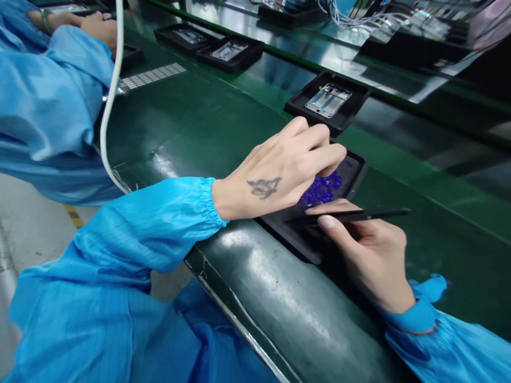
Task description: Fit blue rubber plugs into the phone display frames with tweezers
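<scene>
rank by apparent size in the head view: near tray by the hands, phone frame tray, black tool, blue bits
1-2. near tray and phone frame tray: look alike, first partly hidden and nearer, unranked
3. black tool: long but thin
4. blue bits

free: bench (pixel 191 122) left of parts tray (pixel 356 166) | blocked: frame tray (pixel 298 104) behind, cable (pixel 107 106) left

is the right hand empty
No, the right hand holds a thin black tool between thumb and fingers, over the near edge of the black tray of blue parts.
</scene>
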Demonstrator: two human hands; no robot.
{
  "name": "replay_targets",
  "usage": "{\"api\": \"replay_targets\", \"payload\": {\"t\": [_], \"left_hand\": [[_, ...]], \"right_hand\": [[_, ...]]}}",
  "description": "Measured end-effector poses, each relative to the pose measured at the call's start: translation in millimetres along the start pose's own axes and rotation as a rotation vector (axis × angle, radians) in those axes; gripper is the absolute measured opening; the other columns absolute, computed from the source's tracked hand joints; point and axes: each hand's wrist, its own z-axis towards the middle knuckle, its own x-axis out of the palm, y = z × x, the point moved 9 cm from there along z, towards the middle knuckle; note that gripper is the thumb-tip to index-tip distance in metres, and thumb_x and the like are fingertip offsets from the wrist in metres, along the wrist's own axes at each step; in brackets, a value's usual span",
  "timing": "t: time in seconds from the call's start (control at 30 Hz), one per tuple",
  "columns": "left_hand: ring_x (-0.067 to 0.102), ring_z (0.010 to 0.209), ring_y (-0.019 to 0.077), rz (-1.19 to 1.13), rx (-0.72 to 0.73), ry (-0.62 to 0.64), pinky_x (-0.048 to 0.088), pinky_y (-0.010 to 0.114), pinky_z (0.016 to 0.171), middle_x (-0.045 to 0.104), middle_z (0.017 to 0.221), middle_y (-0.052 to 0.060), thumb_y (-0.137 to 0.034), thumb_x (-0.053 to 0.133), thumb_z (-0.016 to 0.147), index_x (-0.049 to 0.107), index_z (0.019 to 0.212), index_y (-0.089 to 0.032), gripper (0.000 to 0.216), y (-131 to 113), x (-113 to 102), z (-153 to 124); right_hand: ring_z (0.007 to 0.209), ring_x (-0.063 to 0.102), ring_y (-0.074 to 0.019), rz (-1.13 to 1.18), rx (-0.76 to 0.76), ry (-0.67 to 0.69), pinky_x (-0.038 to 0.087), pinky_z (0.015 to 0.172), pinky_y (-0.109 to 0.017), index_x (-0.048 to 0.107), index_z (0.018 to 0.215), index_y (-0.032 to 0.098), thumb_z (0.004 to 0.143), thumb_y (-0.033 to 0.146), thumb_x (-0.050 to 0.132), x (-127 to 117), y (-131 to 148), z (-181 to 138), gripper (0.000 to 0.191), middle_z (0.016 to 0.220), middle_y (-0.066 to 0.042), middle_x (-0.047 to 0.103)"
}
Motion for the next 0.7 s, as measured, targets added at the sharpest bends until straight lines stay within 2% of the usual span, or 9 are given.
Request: {"api": "replay_targets", "payload": {"t": [0.23, 0.33, 0.47, 0.57, 0.7], "left_hand": [[0.053, 0.097, 0.0216, 0.000, 0.017, -0.019, 0.048, 0.037, 0.086, 0.061, 0.099, 0.005, -0.004, 0.037, 0.094, 0.062, 0.097, -0.018, 0.029, -0.6, 0.1, -0.8], [0.053, 0.098, 0.0220, 0.002, 0.012, -0.008, 0.048, 0.037, 0.086, 0.060, 0.100, 0.004, -0.004, 0.035, 0.093, 0.061, 0.097, -0.020, 0.030, 0.0, 2.8, -1.5], [0.053, 0.098, 0.0219, -0.005, 0.022, -0.021, 0.048, 0.037, 0.084, 0.060, 0.101, 0.004, -0.005, 0.036, 0.093, 0.061, 0.098, -0.020, 0.030, -0.5, 4.4, -2.7], [0.052, 0.097, 0.0220, -0.008, 0.028, -0.025, 0.047, 0.037, 0.083, 0.060, 0.101, 0.004, -0.005, 0.036, 0.094, 0.061, 0.097, -0.019, 0.029, -1.1, 5.3, -3.1], [0.052, 0.097, 0.0219, -0.011, 0.026, -0.013, 0.047, 0.036, 0.084, 0.060, 0.100, 0.004, -0.005, 0.037, 0.094, 0.061, 0.098, -0.019, 0.028, -1.4, 6.2, -2.7]], "right_hand": [[0.087, 0.065, -0.0098, -0.035, -0.012, -0.024, 0.049, 0.082, -0.020, 0.074, 0.098, 0.028, 0.094, 0.024, 0.063, -2.8, 2.1, -1.2, 0.012, 0.095, 0.006, 0.072], [0.083, 0.065, -0.0108, -0.048, 0.001, -0.148, 0.049, 0.078, -0.022, 0.075, 0.097, 0.028, 0.094, 0.027, 0.063, -16.3, -1.8, -3.1, 0.012, 0.092, 0.005, 0.072], [0.075, 0.065, -0.0133, -0.089, 0.135, -0.328, 0.049, 0.070, -0.026, 0.076, 0.096, 0.026, 0.093, 0.033, 0.065, -38.7, -25.4, -7.3, 0.014, 0.087, 0.001, 0.072], [0.074, 0.065, -0.0159, -0.089, 0.196, -0.338, 0.050, 0.068, -0.029, 0.076, 0.095, 0.024, 0.092, 0.038, 0.065, -43.2, -37.7, -8.6, 0.018, 0.086, -0.001, 0.072], [0.071, 0.063, -0.0163, -0.135, 0.197, -0.302, 0.048, 0.066, -0.030, 0.076, 0.097, 0.024, 0.092, 0.041, 0.064, -42.0, -36.5, -8.4, 0.022, 0.084, -0.001, 0.071]]}}
